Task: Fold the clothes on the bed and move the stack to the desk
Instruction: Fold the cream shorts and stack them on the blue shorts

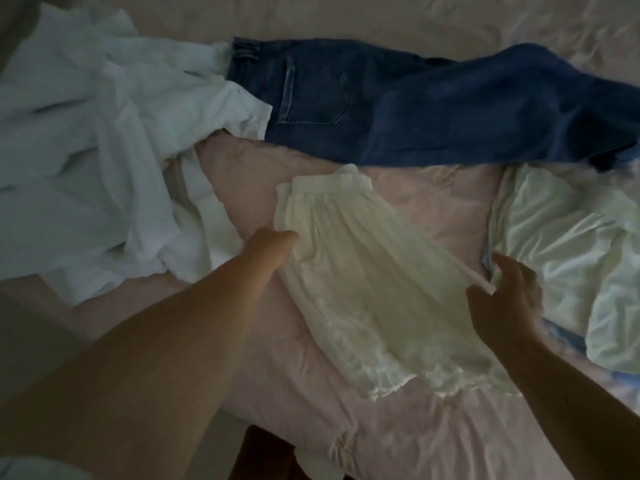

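The skirt (374, 271) in the middle is showing cream white, with a lacy pattern along its hem, and it is lying on a pale pink bed sheet (433, 441). The jeans (398, 112) are showing dark blue denim, the crumpled shirt (86, 150) plain white, and the garment at the right (571, 244) a pale greenish white.

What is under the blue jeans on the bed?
The jeans lie on the pink bedding. At their waist end, white clothes overlap the edge. Anything else beneath is covered, so it cannot be seen.

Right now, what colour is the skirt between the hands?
Cream white, with a lacy hem: the skirt, clearest in the head view.
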